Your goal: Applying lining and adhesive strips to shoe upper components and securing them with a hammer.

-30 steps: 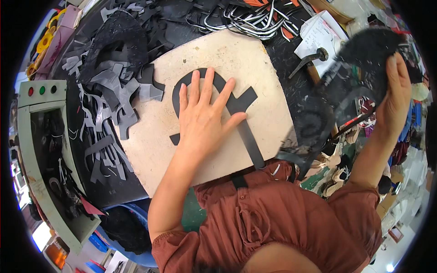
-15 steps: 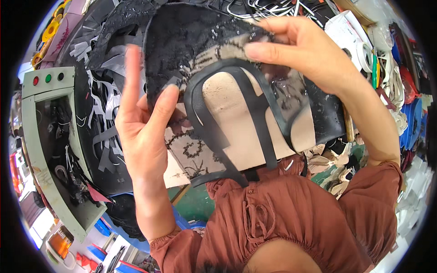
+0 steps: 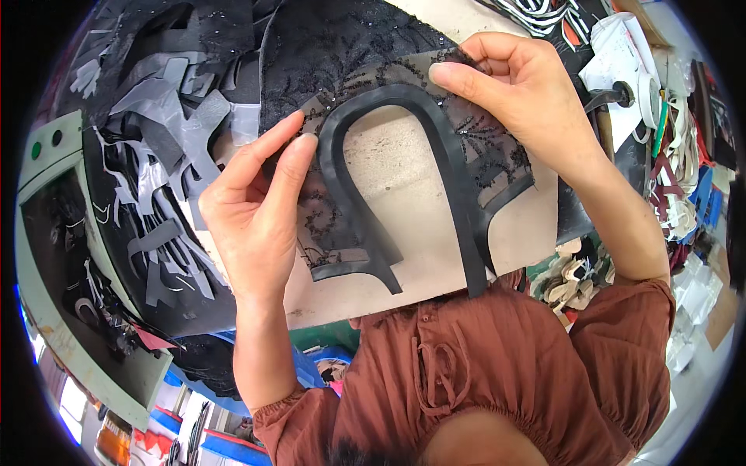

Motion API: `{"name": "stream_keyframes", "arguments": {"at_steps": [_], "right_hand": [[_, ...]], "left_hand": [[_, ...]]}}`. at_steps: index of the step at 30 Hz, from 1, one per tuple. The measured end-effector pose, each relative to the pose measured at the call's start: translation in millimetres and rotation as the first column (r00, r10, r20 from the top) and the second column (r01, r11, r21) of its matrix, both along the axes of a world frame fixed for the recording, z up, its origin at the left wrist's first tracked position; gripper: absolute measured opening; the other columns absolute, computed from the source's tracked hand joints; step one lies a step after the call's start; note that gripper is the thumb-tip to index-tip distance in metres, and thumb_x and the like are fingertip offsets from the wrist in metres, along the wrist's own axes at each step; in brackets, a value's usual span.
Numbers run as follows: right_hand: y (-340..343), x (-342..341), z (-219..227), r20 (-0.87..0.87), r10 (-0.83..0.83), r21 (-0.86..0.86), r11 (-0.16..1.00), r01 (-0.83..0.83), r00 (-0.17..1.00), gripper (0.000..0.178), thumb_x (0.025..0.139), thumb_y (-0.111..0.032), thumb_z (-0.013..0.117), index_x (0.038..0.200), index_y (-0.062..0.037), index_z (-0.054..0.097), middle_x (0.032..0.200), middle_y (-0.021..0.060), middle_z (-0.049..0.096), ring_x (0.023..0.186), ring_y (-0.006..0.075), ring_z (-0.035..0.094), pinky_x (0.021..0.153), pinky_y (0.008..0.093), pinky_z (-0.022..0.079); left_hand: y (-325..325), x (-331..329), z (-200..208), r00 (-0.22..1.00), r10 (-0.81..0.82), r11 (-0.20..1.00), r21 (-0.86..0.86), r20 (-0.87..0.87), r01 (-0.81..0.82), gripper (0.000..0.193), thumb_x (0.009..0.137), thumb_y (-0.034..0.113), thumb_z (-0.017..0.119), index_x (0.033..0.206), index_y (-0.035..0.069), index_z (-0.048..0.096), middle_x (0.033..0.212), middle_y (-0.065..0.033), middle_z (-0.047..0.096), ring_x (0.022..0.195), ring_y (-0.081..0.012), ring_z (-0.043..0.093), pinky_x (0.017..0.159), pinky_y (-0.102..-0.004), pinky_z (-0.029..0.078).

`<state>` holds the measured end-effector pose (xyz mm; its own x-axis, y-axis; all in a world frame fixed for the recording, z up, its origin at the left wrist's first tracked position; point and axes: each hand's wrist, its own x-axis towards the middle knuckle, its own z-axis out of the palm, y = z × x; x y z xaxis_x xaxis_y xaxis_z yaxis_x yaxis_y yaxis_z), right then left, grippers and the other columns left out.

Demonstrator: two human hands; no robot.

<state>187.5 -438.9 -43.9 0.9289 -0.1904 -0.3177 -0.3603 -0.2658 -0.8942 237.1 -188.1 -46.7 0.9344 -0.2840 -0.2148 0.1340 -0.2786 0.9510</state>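
A sheer black mesh shoe upper [image 3: 483, 140] with beaded patterns lies over a pale board [image 3: 524, 225]. Smooth black binding [image 3: 454, 171] runs in a U round its middle opening, and its tail hangs toward me over the board. My left hand [image 3: 252, 221] pinches the upper's left edge between thumb and fingers. At the upper right edge, my right hand [image 3: 532, 97] grips it with thumb on top and fingers curled behind. Beyond the upper, a larger dark beaded fabric [image 3: 334, 43] spreads out; where one ends and the other begins is hard to tell.
Grey and black strips and scraps [image 3: 167, 128] are heaped left of the board. A pale green metal cabinet [image 3: 93, 241] with buttons stands at far left. White strips [image 3: 544, 15], white paper [image 3: 618, 66] and a white tape roll [image 3: 647, 97] lie at the back right.
My left fingers, spread before, now close on the upper's edge. The upper lies flatter and its loose binding has shifted off the opening. The whole view has shifted a little.
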Motion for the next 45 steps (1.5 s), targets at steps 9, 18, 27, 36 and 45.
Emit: {"name": "stream_keyframes", "arguments": {"at_steps": [9, 18, 27, 36, 45], "right_hand": [[1.3, 3.5, -20.1, 0.069, -0.023, -0.142, 0.989, 0.032, 0.997, 0.026, 0.084, -0.023, 0.075, 0.089, 0.0025, 0.072, 0.066, 0.0037, 0.065, 0.06, 0.0058, 0.057, 0.055, 0.0233, 0.045], [1.0, 6.0, -23.6, 0.065, 0.022, -0.264, 0.965, -0.004, 0.998, 0.024, 0.086, -0.021, 0.075, 0.088, 0.0025, 0.07, 0.068, 0.0006, 0.064, 0.06, 0.0042, 0.055, 0.054, 0.0212, 0.044], [10.7, 19.0, -13.2, 0.308, 0.509, -0.826, 0.563, -0.039, 0.804, 0.024, 0.08, -0.011, 0.074, 0.103, -0.0049, 0.068, 0.086, 0.0028, 0.064, 0.075, 0.0169, 0.061, 0.068, 0.0274, 0.048], [5.8, 34.8, -15.5, 0.316, 0.665, -0.586, 0.698, -0.412, 0.677, 0.025, 0.087, -0.002, 0.059, 0.111, 0.0016, 0.064, 0.1, 0.0167, 0.067, 0.09, 0.0328, 0.065, 0.079, 0.0366, 0.054], [11.8, 26.7, -22.5, 0.418, 0.795, -0.793, 0.556, -0.25, 0.439, 0.034, 0.078, -0.006, 0.062, 0.111, 0.0017, 0.066, 0.109, 0.0122, 0.065, 0.098, 0.0279, 0.062, 0.076, 0.0317, 0.055]], "left_hand": [[-6.1, 1.9, -10.7, 0.994, -0.026, 0.981, 0.192, 0.109, 0.004, 0.024, 0.086, 0.005, 0.075, 0.11, 0.0, 0.073, 0.078, 0.0003, 0.063, 0.065, -0.002, 0.054, 0.056, -0.0165, 0.04], [-5.6, 3.3, -13.5, 0.988, -0.061, 0.954, 0.3, 0.143, 0.015, 0.024, 0.085, 0.007, 0.076, 0.107, 0.001, 0.074, 0.073, 0.0003, 0.061, 0.061, -0.0027, 0.049, 0.054, -0.0183, 0.036], [-4.9, 0.7, -25.4, 0.968, -0.037, 0.965, 0.26, 0.247, -0.03, 0.024, 0.082, 0.009, 0.078, 0.105, 0.001, 0.075, 0.069, -0.0017, 0.06, 0.06, -0.0051, 0.045, 0.053, -0.0219, 0.035], [-5.1, 1.0, -25.0, 0.975, 0.012, 0.968, 0.243, 0.221, -0.067, 0.022, 0.081, 0.01, 0.077, 0.102, 0.002, 0.076, 0.062, 0.0003, 0.055, 0.058, -0.0052, 0.042, 0.052, -0.0228, 0.034], [-7.6, 0.5, -19.0, 0.987, 0.031, 0.969, 0.238, 0.157, -0.069, 0.025, 0.082, 0.01, 0.077, 0.105, 0.001, 0.075, 0.063, 0.005, 0.053, 0.056, -0.0023, 0.039, 0.05, -0.0207, 0.029]]}}
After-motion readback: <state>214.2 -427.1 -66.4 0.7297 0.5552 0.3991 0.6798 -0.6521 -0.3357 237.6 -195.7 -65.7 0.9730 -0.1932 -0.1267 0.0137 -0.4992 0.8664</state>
